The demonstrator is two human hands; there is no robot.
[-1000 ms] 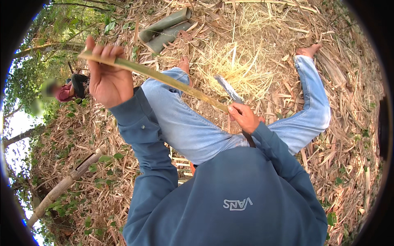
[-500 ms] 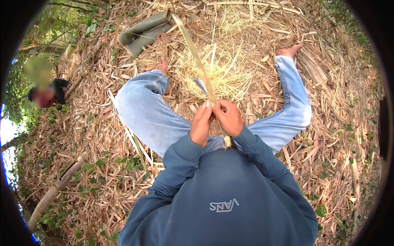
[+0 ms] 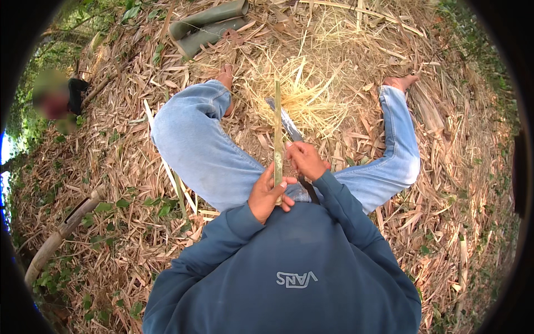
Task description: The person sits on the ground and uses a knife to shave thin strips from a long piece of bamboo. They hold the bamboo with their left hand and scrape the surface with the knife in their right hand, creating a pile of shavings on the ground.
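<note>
My left hand (image 3: 268, 193) is closed round the lower end of a narrow green bamboo strip (image 3: 278, 119), thumb across its face. The strip points away from my lap, nearly straight. Beside it on the right, my right hand (image 3: 307, 160) is closed on a knife (image 3: 291, 127). Its grey blade slants up and left, passing behind the strip, and a dark handle runs down below my fingers toward my lap. The right fingers sit close to the strip; whether they touch it I cannot tell. Beyond the blade lies a heap of thin pale shavings (image 3: 311, 103).
My bent legs (image 3: 192, 131) spread to both sides, feet bare. Two olive-green tubes like rubber boots (image 3: 214, 33) lie at the far left. A cut bamboo pole (image 3: 64, 231) rests at the left, and another person (image 3: 55, 100) is farther off. Dry leaves cover the ground.
My hands were together on the strip and have parted; the left has moved nearer my body. The strip has swung upright and left, and more of the knife blade shows.
</note>
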